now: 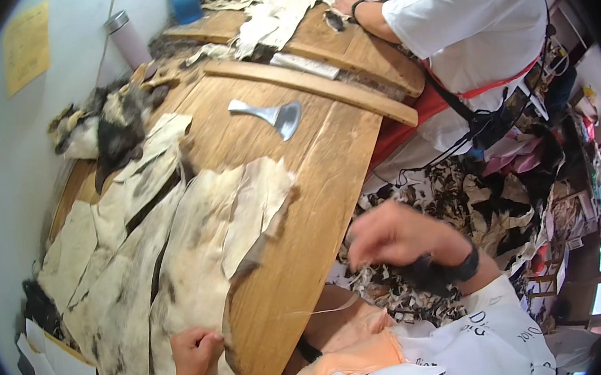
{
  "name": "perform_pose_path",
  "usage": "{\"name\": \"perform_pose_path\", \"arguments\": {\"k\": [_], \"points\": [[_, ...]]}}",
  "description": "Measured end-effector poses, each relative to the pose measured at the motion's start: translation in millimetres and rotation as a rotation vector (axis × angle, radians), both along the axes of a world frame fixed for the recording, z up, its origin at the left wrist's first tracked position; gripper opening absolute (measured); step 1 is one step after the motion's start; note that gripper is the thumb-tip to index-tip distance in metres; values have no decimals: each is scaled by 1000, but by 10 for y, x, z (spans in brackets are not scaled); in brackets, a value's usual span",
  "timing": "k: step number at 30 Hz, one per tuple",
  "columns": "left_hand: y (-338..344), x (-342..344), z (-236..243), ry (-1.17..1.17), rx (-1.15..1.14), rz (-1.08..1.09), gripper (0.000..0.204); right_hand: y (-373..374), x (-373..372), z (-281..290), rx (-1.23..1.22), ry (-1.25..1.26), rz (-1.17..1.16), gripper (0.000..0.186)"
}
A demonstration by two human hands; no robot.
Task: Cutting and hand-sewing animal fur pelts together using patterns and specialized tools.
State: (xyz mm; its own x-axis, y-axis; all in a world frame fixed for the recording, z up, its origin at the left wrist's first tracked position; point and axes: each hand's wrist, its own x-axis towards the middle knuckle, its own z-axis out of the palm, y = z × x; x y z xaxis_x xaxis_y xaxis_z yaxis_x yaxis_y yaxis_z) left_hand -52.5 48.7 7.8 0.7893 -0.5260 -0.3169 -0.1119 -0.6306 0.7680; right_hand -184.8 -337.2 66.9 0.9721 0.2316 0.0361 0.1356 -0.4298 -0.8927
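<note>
Pale animal hides (209, 211), with grey blotches and long slits or seams between the pieces, cover the left of the wooden table. My left hand (195, 353) is closed at the near part of the hide, fingers curled and pinching by its right edge. Beyond the table's right edge my right hand (399, 236) is raised, its fingers curled together and slightly blurred; what they hold is too small to make out. A thin pale thread (319, 310) runs between the two hands, its ends hard to follow.
A broad-bladed metal hand knife (287, 120) lies beyond the hides, before a wooden bar (305, 86). Fur scraps (110, 123) and a pink bottle (129, 41) stand at the far left. A co-worker (472, 19) handles hides opposite. Scraps (427, 298) pile below the right edge.
</note>
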Motion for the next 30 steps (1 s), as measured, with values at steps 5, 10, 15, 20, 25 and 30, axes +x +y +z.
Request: {"name": "perform_pose_path", "arguments": {"k": [5,10,15,20,25,30], "points": [[-72,-9,1,35,-7,88,11,-1182,363,-244,-909,-194,-987,32],[11,-83,37,152,-72,242,13,-1771,1234,-499,-885,-287,-947,16],[860,-511,167,-83,-300,843,19,-2231,1921,-820,-1156,-242,-815,22],[2031,-1238,173,-284,-76,1380,23,-2549,2170,-985,-1178,-201,-748,20],[2405,-1752,-56,-330,327,1481,31,-1601,2144,-592,-1427,-582,-512,20],[2326,-1790,94,-178,1,1432,35,60,1573,-266,-614,-351,230,40]]}}
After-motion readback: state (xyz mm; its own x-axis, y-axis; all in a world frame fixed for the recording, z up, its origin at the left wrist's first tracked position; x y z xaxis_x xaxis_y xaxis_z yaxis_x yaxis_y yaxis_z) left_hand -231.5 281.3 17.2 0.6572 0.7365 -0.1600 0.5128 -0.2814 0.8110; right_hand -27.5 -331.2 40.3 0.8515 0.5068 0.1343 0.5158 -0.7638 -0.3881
